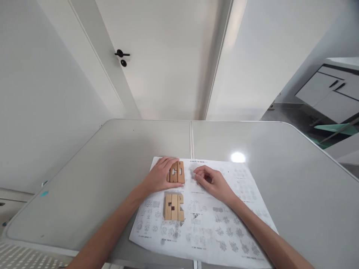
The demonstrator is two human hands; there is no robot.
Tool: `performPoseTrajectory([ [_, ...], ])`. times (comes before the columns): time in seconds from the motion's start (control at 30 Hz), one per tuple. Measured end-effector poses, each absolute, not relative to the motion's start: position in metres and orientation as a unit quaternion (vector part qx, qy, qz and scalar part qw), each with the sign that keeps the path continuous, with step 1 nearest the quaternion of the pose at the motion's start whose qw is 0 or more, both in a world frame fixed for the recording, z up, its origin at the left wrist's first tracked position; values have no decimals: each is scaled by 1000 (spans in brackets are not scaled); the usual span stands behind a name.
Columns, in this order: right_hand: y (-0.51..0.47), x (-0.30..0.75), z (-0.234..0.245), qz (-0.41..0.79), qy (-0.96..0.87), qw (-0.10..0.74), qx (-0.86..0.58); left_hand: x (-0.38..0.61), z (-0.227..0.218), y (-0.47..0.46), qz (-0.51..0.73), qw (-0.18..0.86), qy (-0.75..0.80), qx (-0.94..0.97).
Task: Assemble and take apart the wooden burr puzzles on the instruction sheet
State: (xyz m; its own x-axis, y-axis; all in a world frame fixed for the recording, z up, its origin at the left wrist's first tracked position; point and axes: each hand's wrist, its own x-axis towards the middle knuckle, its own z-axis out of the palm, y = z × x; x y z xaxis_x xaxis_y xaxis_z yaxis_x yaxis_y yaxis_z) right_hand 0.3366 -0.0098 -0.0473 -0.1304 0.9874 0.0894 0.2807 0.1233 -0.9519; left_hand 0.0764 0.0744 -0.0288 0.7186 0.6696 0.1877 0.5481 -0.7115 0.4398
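Near the middle of the table, my left hand [162,175] curves around a set of darker notched wooden puzzle pieces [181,172] marked 2. Its fingers lie along their far edge and its thumb along their near edge; the hand covers their left part. Just to the right, my right hand [211,182] hovers over or rests on the printed sheet, fingers curled and tips close together, with nothing visible in them. Below my left hand lies a lighter set of notched wooden pieces [174,212] marked 3, side by side. A printed instruction sheet [202,241] with rows of diagrams lies under everything.
The grey folding table [126,145] has a centre seam [192,140]. Beyond its far edge stands a white door [165,67] with a black handle [122,54]. A white cabinet [322,87] is at the far right, with a green stool-like thing [336,129] below it.
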Motion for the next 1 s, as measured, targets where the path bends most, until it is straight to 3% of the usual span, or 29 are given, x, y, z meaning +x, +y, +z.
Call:
performPoseTrajectory([
  [0.4, -12, 334, -49, 394, -645, 401, -518, 44, -23, 81, 174, 230, 356, 889],
  [0.67, -6, 312, -35, 241, -785, 335, -461, 37, -23, 81, 180, 240, 362, 883],
  [1.0, 18, 302, -43, 232, -805, 299, -457, 26, -20, 82, 162, 247, 377, 878],
])
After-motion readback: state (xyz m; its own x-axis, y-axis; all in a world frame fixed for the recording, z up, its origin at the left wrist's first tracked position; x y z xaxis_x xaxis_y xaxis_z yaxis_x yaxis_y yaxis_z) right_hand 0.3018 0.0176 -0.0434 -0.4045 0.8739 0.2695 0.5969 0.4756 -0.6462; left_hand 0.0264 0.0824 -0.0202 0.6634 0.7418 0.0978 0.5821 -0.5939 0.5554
